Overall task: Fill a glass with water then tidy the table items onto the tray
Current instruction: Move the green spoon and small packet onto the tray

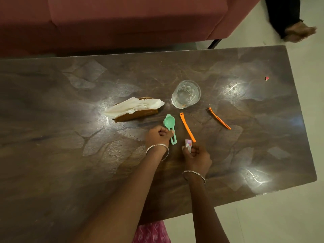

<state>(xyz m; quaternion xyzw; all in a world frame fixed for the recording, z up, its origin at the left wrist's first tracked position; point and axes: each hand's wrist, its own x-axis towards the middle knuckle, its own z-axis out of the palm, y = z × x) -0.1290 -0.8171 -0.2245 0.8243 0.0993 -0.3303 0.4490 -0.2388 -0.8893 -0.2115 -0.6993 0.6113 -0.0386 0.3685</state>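
Note:
A clear glass point(186, 94) stands on the dark wooden table point(70, 137), with what looks like water low inside it. My left hand point(157, 135) pinches the handle of a green plastic measuring spoon point(169, 124) that lies on the table. Just to the right, my right hand point(197, 157) holds a small pink and white packet point(188, 145). An orange stick point(187, 127) lies between the spoon and the packet. A second orange stick point(219, 118) lies further right. No tray is in view.
A wooden napkin holder with white tissues point(135, 108) lies left of the glass. A tiny red scrap point(266, 78) sits near the table's far right edge. A maroon sofa point(122, 20) runs behind the table. Another person's foot point(298, 33) is at the top right.

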